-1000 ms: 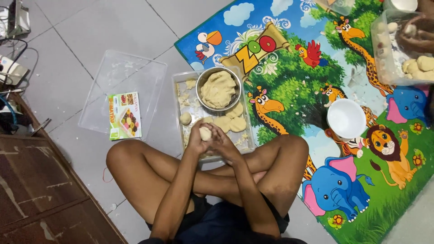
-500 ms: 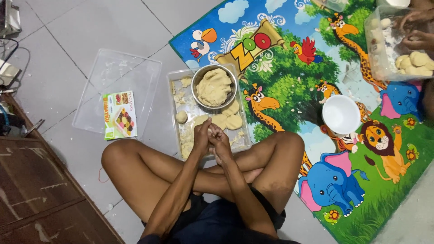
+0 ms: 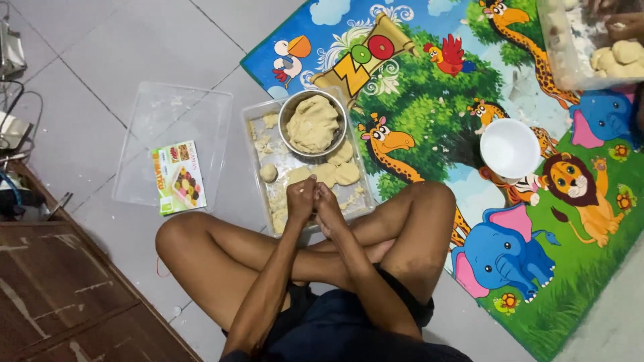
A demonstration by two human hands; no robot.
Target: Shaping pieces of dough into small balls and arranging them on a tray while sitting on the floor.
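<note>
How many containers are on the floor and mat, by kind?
Metal bowl of dough: 1
White bowl: 1
Clear tray under the metal bowl: 1
Clear plastic lid with a leaflet on it: 1
Clear tub of dough balls at top right: 1
Total: 5

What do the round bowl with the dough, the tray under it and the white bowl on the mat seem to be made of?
The round bowl looks like metal, probably steel: its thin rim shines grey. The tray under it looks like clear plastic, since the floor shows through its floury walls. The white bowl is smooth and opaque, likely plastic or ceramic; this view leaves it open. The dough is pale, matte and soft-looking.
</note>
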